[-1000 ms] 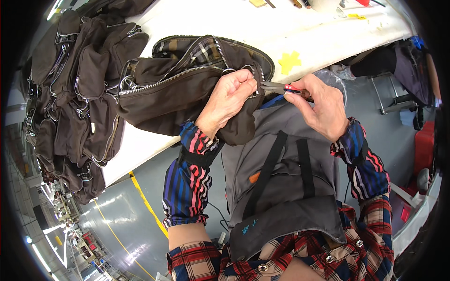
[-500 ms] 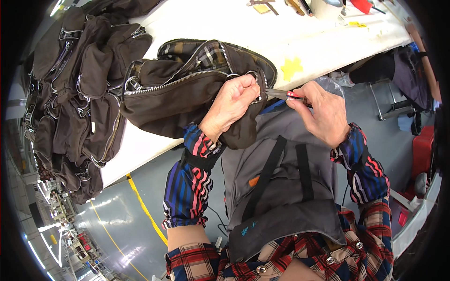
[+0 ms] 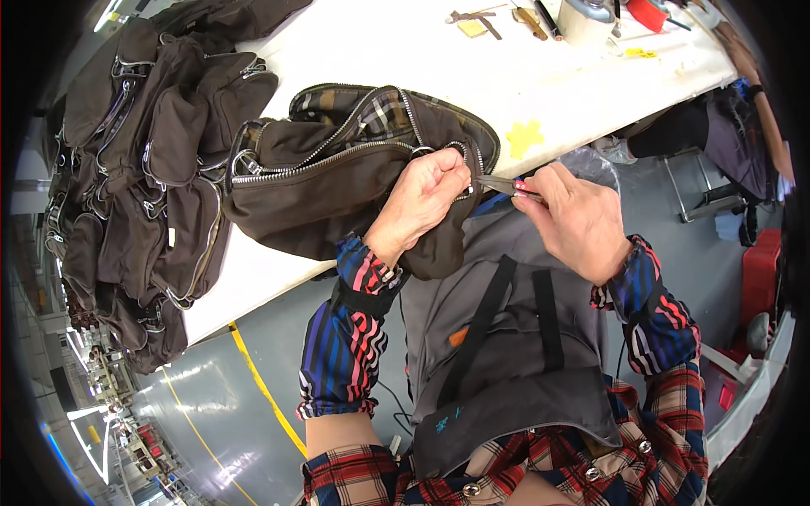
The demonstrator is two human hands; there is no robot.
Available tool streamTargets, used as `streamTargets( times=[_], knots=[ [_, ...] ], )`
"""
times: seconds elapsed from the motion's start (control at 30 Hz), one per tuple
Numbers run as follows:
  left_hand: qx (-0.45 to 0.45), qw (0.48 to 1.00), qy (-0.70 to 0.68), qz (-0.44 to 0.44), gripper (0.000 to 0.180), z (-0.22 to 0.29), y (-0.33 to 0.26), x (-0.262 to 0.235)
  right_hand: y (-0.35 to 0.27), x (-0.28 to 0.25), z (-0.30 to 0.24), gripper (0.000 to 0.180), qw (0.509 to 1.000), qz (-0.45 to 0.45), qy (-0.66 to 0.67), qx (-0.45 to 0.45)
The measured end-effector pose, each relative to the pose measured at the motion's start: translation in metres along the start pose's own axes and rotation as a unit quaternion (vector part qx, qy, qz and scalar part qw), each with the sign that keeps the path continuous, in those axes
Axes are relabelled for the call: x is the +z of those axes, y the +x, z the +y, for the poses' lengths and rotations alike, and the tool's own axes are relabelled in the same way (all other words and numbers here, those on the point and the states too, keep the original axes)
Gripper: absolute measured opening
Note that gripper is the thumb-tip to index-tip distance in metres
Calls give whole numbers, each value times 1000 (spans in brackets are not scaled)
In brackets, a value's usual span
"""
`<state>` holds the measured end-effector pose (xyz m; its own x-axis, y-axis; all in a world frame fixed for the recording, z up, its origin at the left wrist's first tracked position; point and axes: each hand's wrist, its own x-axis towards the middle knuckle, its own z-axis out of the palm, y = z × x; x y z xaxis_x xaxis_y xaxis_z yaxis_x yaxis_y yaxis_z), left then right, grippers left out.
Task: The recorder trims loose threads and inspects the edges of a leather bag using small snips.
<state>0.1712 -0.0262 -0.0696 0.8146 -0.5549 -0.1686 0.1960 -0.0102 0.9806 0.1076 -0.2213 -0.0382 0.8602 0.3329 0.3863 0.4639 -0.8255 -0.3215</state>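
Observation:
A dark brown bag with silver zippers and a plaid lining lies on the white table, hanging partly over its near edge. My left hand grips the bag's edge by the zipper end. My right hand holds small thread snips, whose metal tips point left at the spot pinched by my left hand. Both forearms wear striped sleeve covers over a plaid shirt, and a grey apron covers my lap.
A pile of similar brown bags fills the table's left side. Small tools, a yellow scrap and a white container lie at the far end. Another person's arm is at the upper right. A grey floor with a yellow line lies below.
The bag and both hands sit a little lower and closer to me than before. The grip on the bag and the snips is unchanged.

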Motion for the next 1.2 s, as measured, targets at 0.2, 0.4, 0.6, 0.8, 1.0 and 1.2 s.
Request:
streamTargets(
  times=[0.2, 0.4, 0.6, 0.8, 1.0, 1.2],
  knots=[
    [3, 1000, 3, 3, 23, -3, 0, -2, -1, 1, 4, 21, 1000, -14, 23, 13],
    [8, 1000, -5, 2, 23, -1, 0, 0, -1, 2, 4, 21, 1000, -13, 19, 11],
    [20, 1000, 9, 10, 21, -3, -1, 0, 6, -2, 1, 17, 999, -46, 2, 17],
    [5, 1000, -1, -2, 23, -4, 0, -1, -1, 14, 25, 16, 976, -45, 207, 42],
    [42, 999, -26, -5, 20, -6, 0, 0, -15, 29, 32, 12, 747, 1, 610, 264],
    [20, 1000, -18, -6, 17, -7, 0, -2, 0, 37, 6, 24, 790, 38, 577, 201]
  ],
)
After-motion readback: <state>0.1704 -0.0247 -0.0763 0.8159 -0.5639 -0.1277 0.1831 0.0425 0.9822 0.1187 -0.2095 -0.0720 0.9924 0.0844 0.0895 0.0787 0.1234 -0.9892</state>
